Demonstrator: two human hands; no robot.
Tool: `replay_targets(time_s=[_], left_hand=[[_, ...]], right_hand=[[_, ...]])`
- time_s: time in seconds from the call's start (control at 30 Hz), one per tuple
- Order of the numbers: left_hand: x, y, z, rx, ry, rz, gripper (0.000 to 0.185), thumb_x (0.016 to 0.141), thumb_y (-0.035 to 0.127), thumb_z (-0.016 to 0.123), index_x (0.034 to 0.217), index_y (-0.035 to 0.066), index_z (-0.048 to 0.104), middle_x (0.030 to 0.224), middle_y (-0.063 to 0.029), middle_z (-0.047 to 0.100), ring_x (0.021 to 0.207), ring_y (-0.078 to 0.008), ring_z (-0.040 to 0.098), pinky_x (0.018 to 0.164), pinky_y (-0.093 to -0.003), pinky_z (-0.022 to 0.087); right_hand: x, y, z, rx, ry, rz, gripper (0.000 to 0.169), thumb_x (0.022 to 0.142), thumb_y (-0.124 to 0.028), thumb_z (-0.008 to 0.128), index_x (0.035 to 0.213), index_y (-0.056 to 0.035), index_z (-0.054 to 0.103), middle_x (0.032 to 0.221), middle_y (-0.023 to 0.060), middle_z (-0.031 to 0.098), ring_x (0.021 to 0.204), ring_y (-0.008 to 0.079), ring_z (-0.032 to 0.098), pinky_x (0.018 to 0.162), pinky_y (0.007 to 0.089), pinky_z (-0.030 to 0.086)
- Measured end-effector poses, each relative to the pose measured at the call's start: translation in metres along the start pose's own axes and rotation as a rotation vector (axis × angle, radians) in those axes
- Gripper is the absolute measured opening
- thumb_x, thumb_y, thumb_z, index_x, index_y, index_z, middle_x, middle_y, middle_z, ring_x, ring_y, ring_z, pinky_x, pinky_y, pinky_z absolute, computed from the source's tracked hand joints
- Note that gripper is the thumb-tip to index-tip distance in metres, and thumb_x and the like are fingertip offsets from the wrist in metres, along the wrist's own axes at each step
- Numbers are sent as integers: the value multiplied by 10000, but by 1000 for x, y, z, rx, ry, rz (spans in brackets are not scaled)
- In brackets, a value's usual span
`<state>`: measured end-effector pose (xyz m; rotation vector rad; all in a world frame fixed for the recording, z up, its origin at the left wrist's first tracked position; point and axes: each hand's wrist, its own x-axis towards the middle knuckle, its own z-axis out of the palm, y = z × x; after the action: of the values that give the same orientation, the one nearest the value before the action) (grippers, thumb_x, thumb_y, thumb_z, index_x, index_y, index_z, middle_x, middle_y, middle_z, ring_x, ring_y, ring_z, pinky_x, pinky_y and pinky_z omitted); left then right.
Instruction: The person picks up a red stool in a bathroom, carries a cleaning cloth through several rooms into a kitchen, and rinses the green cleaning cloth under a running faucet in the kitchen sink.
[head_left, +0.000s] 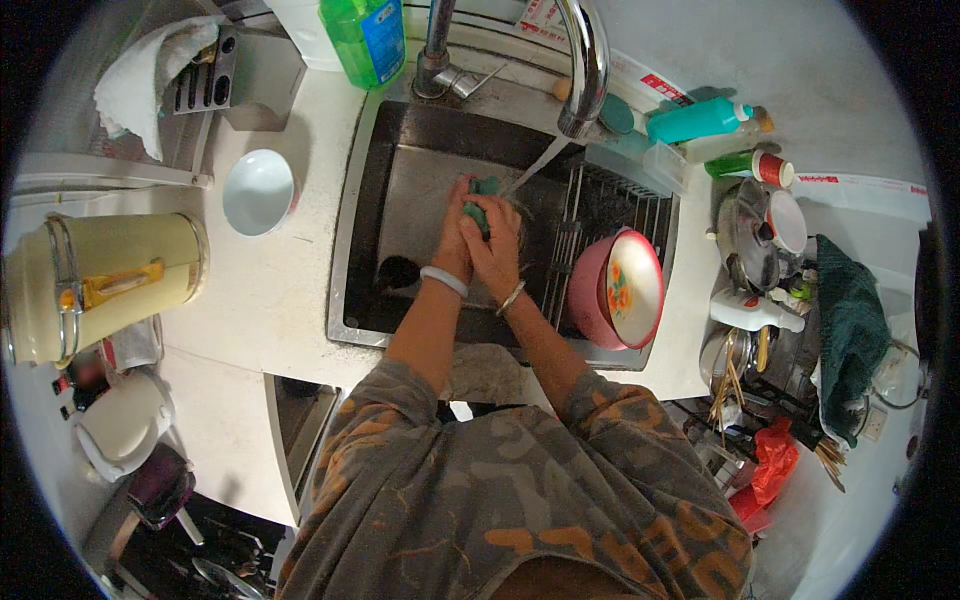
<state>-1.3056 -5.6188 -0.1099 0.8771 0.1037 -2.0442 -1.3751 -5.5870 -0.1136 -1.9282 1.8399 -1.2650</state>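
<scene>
Over the sink basin (420, 172), my left hand (454, 238) and my right hand (498, 231) are pressed together around a green cloth or scouring pad (486, 184). Parts of it show above and between my fingers; the rest is hidden in my grip. A chrome faucet (585, 64) curves over from the back, and its stream of water (544, 161) falls just right of my fingertips. A pale bangle circles my left wrist and a metal one my right. Right of my hands, a pink enamel basin (589, 296) leans tilted at the metal rack (574, 217).
A white bowl (259, 193) sits on the counter left of the sink, near a yellow lidded canister (127, 281). Behind stand a knife block (259, 82) and a green bottle (364, 41). A teal bottle (694, 120), a pot lid (746, 232) and a white spray bottle (754, 309) line the right side.
</scene>
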Motion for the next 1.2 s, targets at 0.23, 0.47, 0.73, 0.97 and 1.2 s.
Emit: replay_targets(time_s=[0.23,0.47,0.73,0.97,1.2], left_hand=[[6,-10,3,165,108,120,482,983,393,361,1211,-15,478,1076,-143,546,954,-250,552,824,-366,476],[15,-8,4,357,208,90,545,976,410,366,1297,-30,397,1151,-171,512,1012,-276,529,874,-411,445],[53,19,-44,364,223,-26,490,949,490,391,1109,37,490,1103,-108,539,1003,-250,522,834,-421,451],[12,-27,3,365,169,23,614,957,494,356,1335,11,366,1326,-171,407,1204,-305,415,964,-444,395],[13,10,-5,327,133,-20,552,965,483,333,1172,-1,499,1040,-139,578,846,-257,575,781,-423,486]], right_hand=[[20,13,1,50,-211,347,464,903,-427,490,1004,13,598,865,226,624,768,424,581,702,469,454],[43,41,-1,630,-204,1173,363,907,-399,531,982,-57,623,668,76,563,591,200,559,439,342,392],[-26,-18,4,447,34,310,274,892,-337,578,928,-65,576,641,6,474,535,174,477,454,321,386],[43,75,14,103,-167,868,392,911,-344,489,975,15,632,920,245,624,853,367,610,748,451,462],[-20,-22,-3,146,47,314,362,901,-325,530,968,31,526,911,227,518,867,379,496,805,436,401]])
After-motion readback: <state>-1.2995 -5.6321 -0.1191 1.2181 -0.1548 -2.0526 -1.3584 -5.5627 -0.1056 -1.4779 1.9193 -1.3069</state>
